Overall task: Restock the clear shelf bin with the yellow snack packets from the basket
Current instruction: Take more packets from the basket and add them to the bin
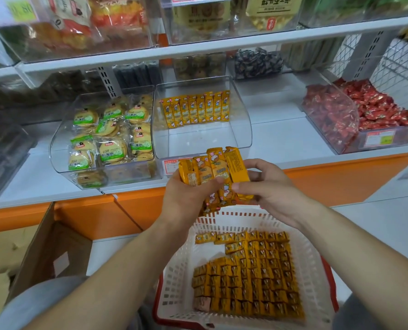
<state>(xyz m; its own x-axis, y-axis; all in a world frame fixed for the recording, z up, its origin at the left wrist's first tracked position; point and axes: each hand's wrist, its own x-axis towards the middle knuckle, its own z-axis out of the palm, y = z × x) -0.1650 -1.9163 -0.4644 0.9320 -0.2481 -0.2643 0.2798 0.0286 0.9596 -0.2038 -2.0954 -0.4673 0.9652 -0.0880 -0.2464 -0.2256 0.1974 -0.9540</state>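
Your white basket [315,253] sits low, yellow packets [250,277] in flat rows, its near edge cut off. The clear shelf bin [241,129] holds one row standing upright at its back. Your fistful of packets [212,172] points up and away, lower ends hidden. Left hand [186,198] and right hand [269,189] clamp it together.

Green price tag [23,9] at upper left shows blurred digits, not readable.
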